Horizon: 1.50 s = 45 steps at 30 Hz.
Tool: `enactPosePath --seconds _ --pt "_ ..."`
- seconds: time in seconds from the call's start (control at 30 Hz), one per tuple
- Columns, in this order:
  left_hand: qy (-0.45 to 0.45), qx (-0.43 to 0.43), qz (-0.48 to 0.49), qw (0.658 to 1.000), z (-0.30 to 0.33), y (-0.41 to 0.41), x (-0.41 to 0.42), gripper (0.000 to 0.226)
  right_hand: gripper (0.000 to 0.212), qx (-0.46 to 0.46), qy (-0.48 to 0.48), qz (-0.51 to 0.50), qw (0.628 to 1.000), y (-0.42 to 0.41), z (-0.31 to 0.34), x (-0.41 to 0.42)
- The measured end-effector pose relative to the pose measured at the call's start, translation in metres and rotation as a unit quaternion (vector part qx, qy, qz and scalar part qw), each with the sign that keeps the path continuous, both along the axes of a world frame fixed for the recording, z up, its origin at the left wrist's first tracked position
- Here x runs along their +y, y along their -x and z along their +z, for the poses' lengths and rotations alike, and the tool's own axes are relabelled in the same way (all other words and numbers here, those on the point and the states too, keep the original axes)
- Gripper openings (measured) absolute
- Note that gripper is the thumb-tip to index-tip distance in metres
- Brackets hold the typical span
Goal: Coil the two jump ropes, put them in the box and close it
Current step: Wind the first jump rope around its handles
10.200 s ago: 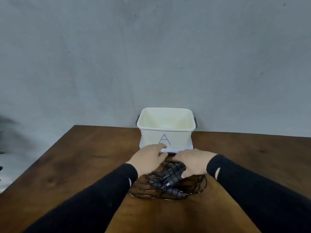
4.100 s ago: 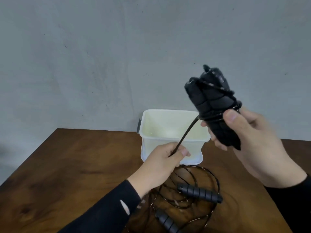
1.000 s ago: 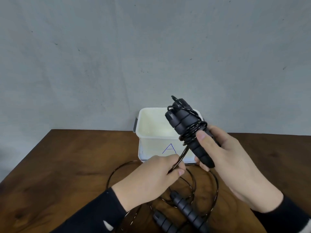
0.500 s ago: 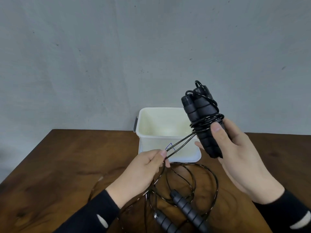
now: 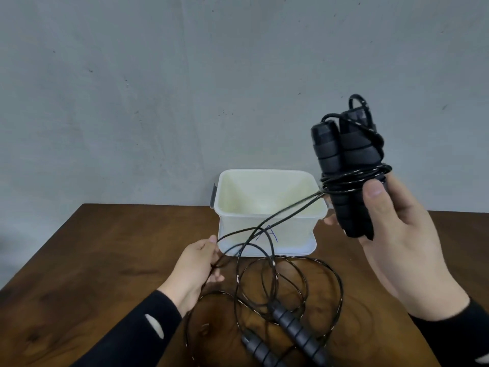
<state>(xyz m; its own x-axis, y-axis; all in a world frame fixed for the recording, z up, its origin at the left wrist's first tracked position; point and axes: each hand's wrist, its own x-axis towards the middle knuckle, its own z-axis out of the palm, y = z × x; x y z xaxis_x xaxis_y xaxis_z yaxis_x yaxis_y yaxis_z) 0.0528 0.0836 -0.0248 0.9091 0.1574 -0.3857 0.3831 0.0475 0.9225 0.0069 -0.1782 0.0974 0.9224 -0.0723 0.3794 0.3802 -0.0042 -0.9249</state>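
Observation:
My right hand (image 5: 397, 242) holds up the two black handles of the first jump rope (image 5: 341, 165), side by side, with several turns of its cord wound around them. The cord runs down and left across the open white box (image 5: 230, 221) to my left hand (image 5: 197, 268), which pinches it just left of the box. The second jump rope (image 5: 293, 327) lies loose on the brown table (image 5: 92, 274) in front of the box, its two handles side by side and its cord in untidy loops. The box is marked with a letter A and nothing lies in it.
A white lid (image 5: 308, 249) lies flat under the box. A grey wall (image 5: 185, 88) rises right behind the table's far edge. The table's left edge runs diagonally at the left of the view.
Over the last second my right hand has lifted the wound handles up and to the right. My left hand has slid down and left along the cord, away from the handles.

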Motion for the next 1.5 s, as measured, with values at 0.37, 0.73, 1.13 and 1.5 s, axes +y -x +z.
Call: enactPosePath --seconds 0.37,0.73,1.13,1.5 --pt "-0.028 -0.011 0.027 0.999 0.0 -0.003 -0.003 0.028 0.059 0.011 0.039 0.03 0.999 0.003 -0.007 0.012" --pt "-0.341 -0.118 -0.242 0.901 0.03 0.035 -0.041 0.051 0.056 0.0 0.055 0.014 0.998 -0.001 -0.008 0.011" --pt "-0.034 -0.087 -0.213 0.973 0.021 0.037 -0.064 0.009 0.056 -0.006 0.012 0.01 1.0 -0.002 -0.004 0.012" --pt "-0.149 -0.181 -0.142 0.962 0.006 0.028 -0.046 0.035 0.055 -0.017 0.025 -0.008 1.0 -0.01 0.002 0.005"
